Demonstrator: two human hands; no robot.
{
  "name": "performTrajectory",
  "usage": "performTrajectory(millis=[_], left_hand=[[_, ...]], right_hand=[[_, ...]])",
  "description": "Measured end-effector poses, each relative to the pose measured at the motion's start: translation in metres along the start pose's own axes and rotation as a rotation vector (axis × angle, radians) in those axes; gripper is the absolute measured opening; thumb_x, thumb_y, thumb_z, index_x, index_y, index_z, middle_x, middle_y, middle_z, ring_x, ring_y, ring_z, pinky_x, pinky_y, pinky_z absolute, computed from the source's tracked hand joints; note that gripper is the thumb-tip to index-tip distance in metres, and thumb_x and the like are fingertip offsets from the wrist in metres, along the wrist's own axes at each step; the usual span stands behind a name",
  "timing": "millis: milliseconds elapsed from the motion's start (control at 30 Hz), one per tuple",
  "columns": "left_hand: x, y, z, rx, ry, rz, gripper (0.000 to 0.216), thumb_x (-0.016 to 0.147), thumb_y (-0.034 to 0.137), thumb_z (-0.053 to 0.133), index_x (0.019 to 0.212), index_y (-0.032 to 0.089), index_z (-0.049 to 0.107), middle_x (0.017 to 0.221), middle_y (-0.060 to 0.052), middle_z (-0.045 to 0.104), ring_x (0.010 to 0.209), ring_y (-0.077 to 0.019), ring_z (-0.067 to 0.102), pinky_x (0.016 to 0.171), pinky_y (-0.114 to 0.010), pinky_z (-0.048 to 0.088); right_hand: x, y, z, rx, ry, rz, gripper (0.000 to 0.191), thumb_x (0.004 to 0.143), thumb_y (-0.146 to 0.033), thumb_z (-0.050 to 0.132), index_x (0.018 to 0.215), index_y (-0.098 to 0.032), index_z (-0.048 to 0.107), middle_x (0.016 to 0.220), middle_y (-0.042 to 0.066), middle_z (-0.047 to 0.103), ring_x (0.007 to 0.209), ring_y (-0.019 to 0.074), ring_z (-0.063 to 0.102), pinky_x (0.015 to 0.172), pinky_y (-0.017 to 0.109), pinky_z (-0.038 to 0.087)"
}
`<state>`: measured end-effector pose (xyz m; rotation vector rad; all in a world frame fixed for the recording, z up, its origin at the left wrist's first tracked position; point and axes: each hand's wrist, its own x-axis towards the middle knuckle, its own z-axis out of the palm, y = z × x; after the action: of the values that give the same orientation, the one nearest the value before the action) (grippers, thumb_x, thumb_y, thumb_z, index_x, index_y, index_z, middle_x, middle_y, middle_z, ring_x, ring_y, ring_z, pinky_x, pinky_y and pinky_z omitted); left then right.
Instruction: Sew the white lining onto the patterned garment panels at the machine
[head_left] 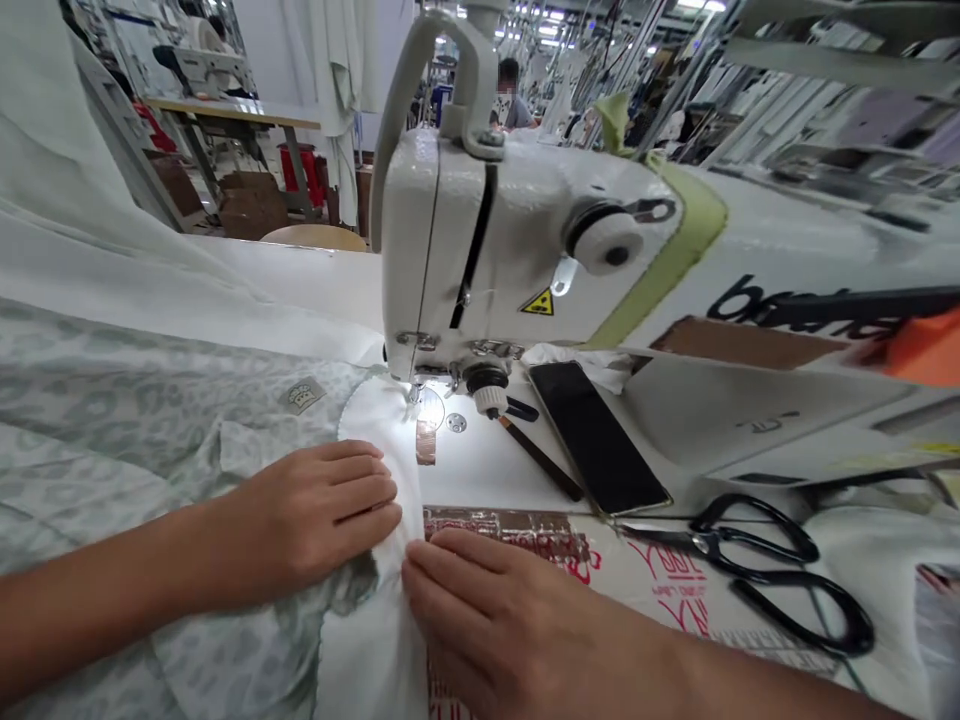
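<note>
A white fabric strip [375,640] with a curved, stitched edge runs up to the needle and presser foot [415,393] of a white sewing machine [525,230]. It joins a pale fabric with grey-green spots [97,420], which spreads over the left side and carries a small crown label [302,395]. My left hand [322,515] lies flat on the strip and the spotted fabric, fingers stretched toward the right. At the strip's right edge, my right hand [495,610] has its fingers pressed together on the cloth; its thumb is hidden.
Right of the needle lie a brown-handled tool [544,462] and a black phone [596,435]. Black scissors [757,560] rest near the right forearm, on a taped surface with red lettering [675,580]. Behind are another machine table [232,110] and a person [514,100].
</note>
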<state>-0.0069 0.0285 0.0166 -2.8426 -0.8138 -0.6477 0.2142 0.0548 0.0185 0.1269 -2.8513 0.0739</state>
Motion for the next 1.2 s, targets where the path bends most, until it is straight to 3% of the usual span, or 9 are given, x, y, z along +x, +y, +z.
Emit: performTrajectory(millis=[133, 367, 467, 600, 933, 1200], left_hand=[[0.000, -0.012, 0.001, 0.022, -0.055, -0.047, 0.023, 0.093, 0.009, 0.036, 0.097, 0.014, 0.059, 0.099, -0.009, 0.063, 0.106, -0.0192, 0.056, 0.100, -0.042, 0.045], [0.002, -0.024, 0.011, -0.046, 0.027, -0.029, 0.019, 0.089, 0.004, 0.040, 0.089, 0.005, 0.058, 0.095, -0.015, 0.063, 0.103, -0.0225, 0.056, 0.099, -0.041, 0.045], [0.000, -0.021, 0.012, -0.051, -0.059, -0.065, 0.022, 0.091, 0.009, 0.038, 0.101, 0.004, 0.058, 0.113, -0.019, 0.059, 0.115, -0.0248, 0.050, 0.100, -0.042, 0.045], [-0.006, -0.018, 0.014, -0.051, -0.195, -0.131, 0.036, 0.089, 0.013, 0.037, 0.122, 0.010, 0.052, 0.128, -0.015, 0.051, 0.127, -0.0265, 0.039, 0.101, -0.045, 0.044], [-0.023, -0.026, 0.018, -0.054, -0.142, -0.161, 0.041, 0.091, 0.021, 0.040, 0.131, 0.011, 0.044, 0.139, -0.014, 0.041, 0.133, -0.0289, 0.030, 0.106, -0.046, 0.037], [-0.025, -0.028, 0.015, 0.000, -0.260, -0.367, 0.067, 0.080, 0.019, 0.048, 0.142, 0.012, 0.024, 0.148, -0.013, 0.023, 0.138, -0.0341, 0.014, 0.110, -0.057, 0.021]], right_hand=[[0.007, 0.007, 0.002, 0.060, -0.007, -0.017, 0.024, 0.087, -0.013, 0.046, 0.066, -0.012, 0.059, 0.070, 0.004, 0.055, 0.065, 0.0153, 0.048, 0.066, 0.030, 0.046], [-0.007, 0.002, 0.024, 0.014, 0.164, 0.096, 0.026, 0.092, -0.009, 0.035, 0.095, -0.008, 0.061, 0.085, 0.011, 0.064, 0.084, 0.0175, 0.057, 0.077, 0.029, 0.048], [-0.010, 0.002, 0.025, 0.037, 0.194, 0.097, 0.027, 0.093, -0.010, 0.035, 0.096, -0.007, 0.061, 0.085, 0.011, 0.065, 0.086, 0.0176, 0.058, 0.079, 0.028, 0.049], [-0.012, 0.002, 0.026, 0.023, 0.191, 0.100, 0.029, 0.093, -0.011, 0.033, 0.096, -0.007, 0.061, 0.088, 0.012, 0.066, 0.085, 0.0175, 0.059, 0.078, 0.029, 0.050], [-0.004, 0.010, 0.035, -0.093, 0.277, 0.003, 0.028, 0.089, -0.008, 0.038, 0.095, -0.004, 0.065, 0.086, 0.010, 0.066, 0.084, 0.0188, 0.059, 0.084, 0.028, 0.048], [-0.007, 0.006, 0.033, -0.146, 0.229, -0.004, 0.037, 0.091, -0.006, 0.029, 0.098, -0.005, 0.065, 0.088, 0.010, 0.067, 0.088, 0.0192, 0.059, 0.089, 0.028, 0.046]])
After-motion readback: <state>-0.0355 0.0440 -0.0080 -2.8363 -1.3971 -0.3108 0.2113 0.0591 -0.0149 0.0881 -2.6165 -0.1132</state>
